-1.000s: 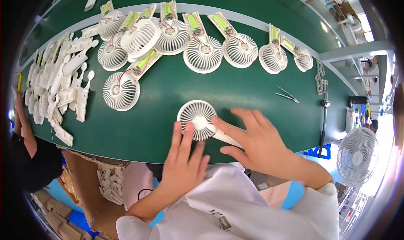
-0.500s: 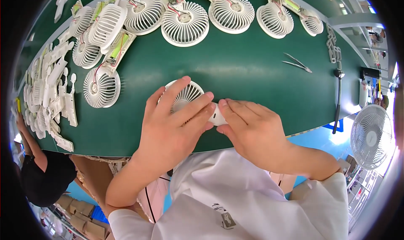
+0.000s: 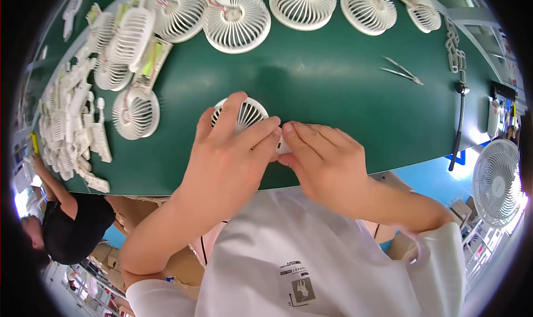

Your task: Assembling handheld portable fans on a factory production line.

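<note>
Over the near middle of the table I hold a white handheld fan (image 3: 251, 112) in both hands. My left hand (image 3: 222, 153) lies across its round slatted head, with the fingertips closing on the neck beside the handle. My right hand (image 3: 331, 160) wraps the handle, thumb and fingers pressed together. Between the two hands a short piece of the white handle with a small dark slot shows; my fingers cover the rest.
Opened fans with green batteries and red wires, such as one fan (image 3: 237, 25), line the far side. White casing parts (image 3: 72, 117) pile up at left. Tweezers (image 3: 402, 73) lie at right, near a black-handled tool (image 3: 459, 122). A co-worker (image 3: 78, 222) stands at lower left.
My view has tilted slightly, shifting the table. Both hands keep their grip on the fan, and my right fingers now sit closer to the left ones, covering more of the handle.
</note>
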Demonstrator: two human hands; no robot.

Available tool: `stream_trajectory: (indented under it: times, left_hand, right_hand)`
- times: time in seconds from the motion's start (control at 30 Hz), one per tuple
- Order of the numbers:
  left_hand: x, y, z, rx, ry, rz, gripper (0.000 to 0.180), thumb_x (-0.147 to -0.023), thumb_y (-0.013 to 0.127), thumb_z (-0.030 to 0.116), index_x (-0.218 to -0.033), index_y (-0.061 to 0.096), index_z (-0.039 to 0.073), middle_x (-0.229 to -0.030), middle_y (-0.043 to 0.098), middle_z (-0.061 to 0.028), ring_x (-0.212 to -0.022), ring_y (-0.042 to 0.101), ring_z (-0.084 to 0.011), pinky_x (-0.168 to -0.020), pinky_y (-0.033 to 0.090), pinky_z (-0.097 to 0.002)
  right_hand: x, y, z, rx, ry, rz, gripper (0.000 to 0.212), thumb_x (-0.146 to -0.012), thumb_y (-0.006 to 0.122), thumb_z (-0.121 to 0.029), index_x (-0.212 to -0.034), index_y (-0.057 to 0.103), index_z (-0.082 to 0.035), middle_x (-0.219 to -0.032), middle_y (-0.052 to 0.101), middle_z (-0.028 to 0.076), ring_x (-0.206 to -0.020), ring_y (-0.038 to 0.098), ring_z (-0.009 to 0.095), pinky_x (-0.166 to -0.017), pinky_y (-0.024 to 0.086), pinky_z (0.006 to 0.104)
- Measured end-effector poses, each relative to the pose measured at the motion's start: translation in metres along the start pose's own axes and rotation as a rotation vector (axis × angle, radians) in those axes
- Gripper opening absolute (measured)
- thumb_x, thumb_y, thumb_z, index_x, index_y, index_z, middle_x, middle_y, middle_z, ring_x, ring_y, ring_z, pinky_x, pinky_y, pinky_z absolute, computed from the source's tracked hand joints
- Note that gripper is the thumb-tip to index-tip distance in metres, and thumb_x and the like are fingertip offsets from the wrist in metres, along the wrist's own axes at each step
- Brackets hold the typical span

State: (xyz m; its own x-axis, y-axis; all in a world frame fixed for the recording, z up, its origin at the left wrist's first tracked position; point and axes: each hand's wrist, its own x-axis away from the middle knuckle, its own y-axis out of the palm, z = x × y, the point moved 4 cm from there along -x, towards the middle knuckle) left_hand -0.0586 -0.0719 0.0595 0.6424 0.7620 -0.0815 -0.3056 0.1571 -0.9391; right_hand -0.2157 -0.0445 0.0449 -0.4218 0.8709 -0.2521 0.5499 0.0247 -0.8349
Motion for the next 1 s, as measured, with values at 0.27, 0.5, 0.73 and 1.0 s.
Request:
stream_trajectory:
  times: [0.27, 0.5, 0.73, 1.0]
  left_hand:
    - [0.015, -0.005, -0.006, 0.118, -0.322, 0.243, 0.090, -0.059, 0.095, 0.028, -0.138, 0.056, 0.006, -0.142, 0.056, -0.0119, -0.118, 0.057, -0.0353, -0.099, 0.047, -0.0484]
    - [0.055, 0.027, -0.005, 0.555, -0.456, 0.354, 0.082, -0.060, 0.098, 0.023, -0.126, 0.053, 0.004, -0.108, 0.055, -0.0106, -0.088, 0.055, -0.0263, -0.075, 0.048, -0.0361]
    - [0.044, 0.028, -0.008, 0.586, -0.413, 0.319, 0.082, -0.062, 0.099, 0.020, -0.125, 0.052, -0.001, -0.112, 0.055, -0.0102, -0.102, 0.061, -0.0207, -0.086, 0.052, -0.0329]
    - [0.005, 0.038, -0.057, 0.371, -0.023, 0.215, 0.049, -0.093, 0.068, 0.032, -0.131, 0.060, 0.002, -0.129, 0.065, -0.0141, -0.129, 0.055, -0.0371, -0.115, 0.033, -0.0519]
  right_hand:
    - [0.015, 0.003, 0.025, -0.320, 0.094, 0.001, 0.040, -0.075, 0.083, -0.014, -0.112, 0.069, -0.006, -0.102, 0.069, 0.009, -0.089, 0.066, 0.030, -0.070, 0.054, 0.0388]
    - [0.013, -0.005, 0.012, -0.455, 0.163, -0.006, 0.043, -0.077, 0.084, -0.012, -0.116, 0.068, -0.003, -0.101, 0.068, 0.012, -0.082, 0.066, 0.029, -0.068, 0.055, 0.0362]
    - [0.009, 0.001, 0.019, -0.470, 0.212, -0.060, 0.030, -0.082, 0.082, -0.011, -0.109, 0.072, 0.000, -0.095, 0.071, 0.013, -0.075, 0.067, 0.028, -0.067, 0.054, 0.0360]
    - [-0.003, -0.040, 0.057, 0.027, 0.180, 0.007, 0.032, -0.090, 0.072, -0.018, -0.121, 0.073, -0.010, -0.129, 0.067, 0.010, -0.121, 0.062, 0.031, -0.106, 0.046, 0.0412]
